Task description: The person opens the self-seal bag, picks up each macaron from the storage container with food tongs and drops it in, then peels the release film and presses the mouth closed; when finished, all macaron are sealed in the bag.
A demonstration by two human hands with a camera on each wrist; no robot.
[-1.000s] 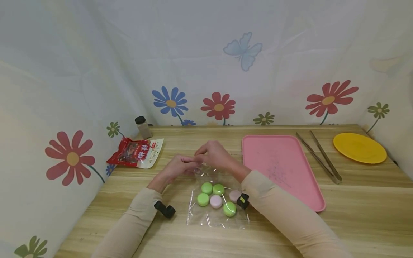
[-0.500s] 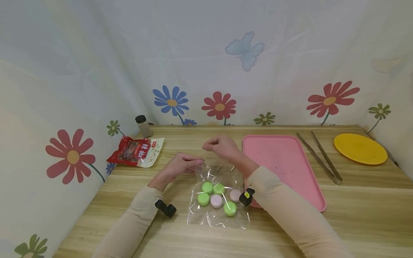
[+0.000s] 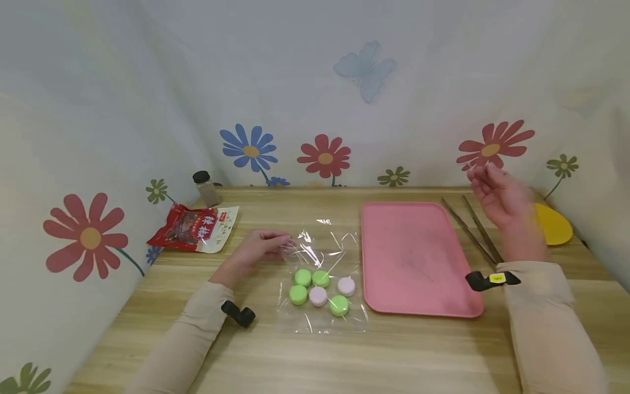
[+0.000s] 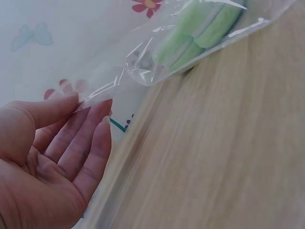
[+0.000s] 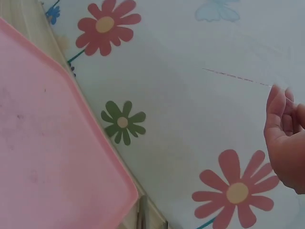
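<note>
A clear plastic bag (image 3: pixel 325 251) lies on the wooden table with several green macarons (image 3: pixel 339 305) and two pale pink macarons (image 3: pixel 318 296) inside. My left hand (image 3: pixel 258 246) pinches the bag's upper left corner between thumb and fingers; the left wrist view shows the film stretching from the fingertips (image 4: pixel 101 109). Raised over the table's right side, my right hand (image 3: pixel 504 202) is partly blurred. In the right wrist view that hand pinches one end of a thin clear strip (image 5: pixel 233 76) with reddish marks, which trails off to the left.
A pink tray (image 3: pixel 413 257) sits right of the bag. Metal tongs (image 3: pixel 467 227) and a yellow plate (image 3: pixel 556 225), partly covered by the right arm, are farther right. At the left are a red food packet (image 3: pixel 192 227) and a black-capped jar (image 3: pixel 205 189).
My right hand has left the bag's opening and swung up and far to the right with the thin strip. The left hand stays at the bag's corner. The head view has shifted slightly.
</note>
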